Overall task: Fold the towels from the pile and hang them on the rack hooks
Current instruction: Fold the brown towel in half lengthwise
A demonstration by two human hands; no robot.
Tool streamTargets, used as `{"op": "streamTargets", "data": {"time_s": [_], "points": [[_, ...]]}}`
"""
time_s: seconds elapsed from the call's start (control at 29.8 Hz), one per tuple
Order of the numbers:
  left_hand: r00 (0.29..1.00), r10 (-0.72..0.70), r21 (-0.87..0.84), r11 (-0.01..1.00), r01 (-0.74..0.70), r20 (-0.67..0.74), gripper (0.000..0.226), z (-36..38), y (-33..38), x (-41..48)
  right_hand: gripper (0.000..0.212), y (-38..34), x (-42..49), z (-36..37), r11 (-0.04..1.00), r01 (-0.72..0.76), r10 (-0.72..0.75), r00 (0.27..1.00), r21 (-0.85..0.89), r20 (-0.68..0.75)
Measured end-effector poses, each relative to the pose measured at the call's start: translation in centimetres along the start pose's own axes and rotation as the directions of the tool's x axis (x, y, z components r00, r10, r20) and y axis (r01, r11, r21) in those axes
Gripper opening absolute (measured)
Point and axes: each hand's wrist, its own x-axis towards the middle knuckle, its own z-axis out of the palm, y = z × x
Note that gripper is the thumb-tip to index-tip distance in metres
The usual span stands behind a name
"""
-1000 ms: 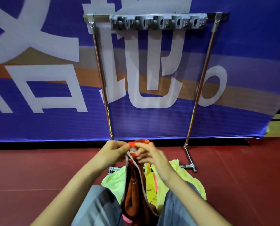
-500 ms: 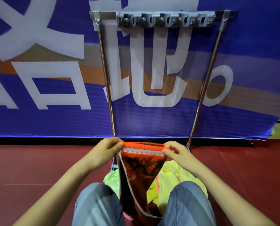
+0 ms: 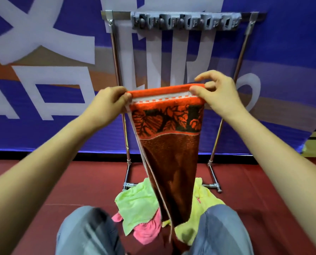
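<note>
Hands pinching orange towel [image 3: 169,140] — left hand [image 3: 110,105], right hand [image 3: 218,94]

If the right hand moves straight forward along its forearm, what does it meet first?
Probably the blue printed banner behind the metal rack; the right hand is between its poles, below the grey hooks. Depth unclear.

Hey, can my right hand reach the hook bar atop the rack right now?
Probably yes: nothing stands between the right hand and the grey hook bar above it, though it pinches a corner of the orange towel.
</note>
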Motion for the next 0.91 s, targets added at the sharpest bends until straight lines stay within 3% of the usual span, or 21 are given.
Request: {"op": "streamTargets", "data": {"time_s": [0.17, 0.47, 0.67, 0.91], "points": [[1.0, -0.024, -0.072, 0.997, 0.025, 0.006, 0.027, 0.4, 0.2, -0.4, 0.015, 0.5, -0.3, -0.4, 0.997, -0.071, 0.071, 0.997, -0.032, 0.017], [0.986, -0.166, -0.228, 0.959, 0.166, 0.02, 0.026, 1.1, -0.9, -0.7, 0.022, -0.3, -1.0, 0.9, 0.959, -0.242, 0.234, 0.97, 0.15, 0.072], [0.975, -0.221, -0.326, 0.924, 0.2, -0.027, 0.021, 3.7, -0.3, -2.6, 0.027, -1.5, -2.8, 3.8, 0.821, -0.449, 0.418, 0.893, 0.352, 0.164], [0.981, -0.177, -0.34, 0.93, 0.138, -0.085, 0.026, 6.3, 1.7, -4.8, 0.013, -2.9, -5.3, 7.9, 0.648, -0.586, 0.439, 0.81, 0.487, 0.389]]}}
